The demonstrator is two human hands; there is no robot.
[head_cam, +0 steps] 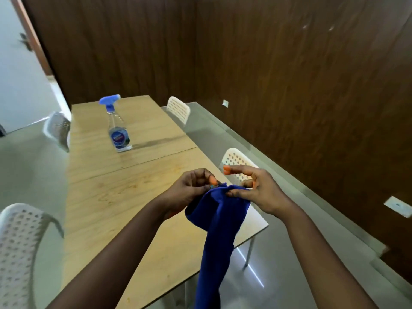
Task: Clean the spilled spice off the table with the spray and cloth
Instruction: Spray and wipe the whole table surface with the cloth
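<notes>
Soft blue cloth hangs, top edge pinched by left hand and right hand fingers.

In front of me the wooden counter is stretching away in two joined panels. The spray bottle is standing upright on the far panel, near its left edge. Faint orange spice smears are showing on the near panel.

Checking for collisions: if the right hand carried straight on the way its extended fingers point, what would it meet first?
The right hand points left, so probably the left hand, which pinches the same blue cloth close by. Depth between them is unclear.
</notes>
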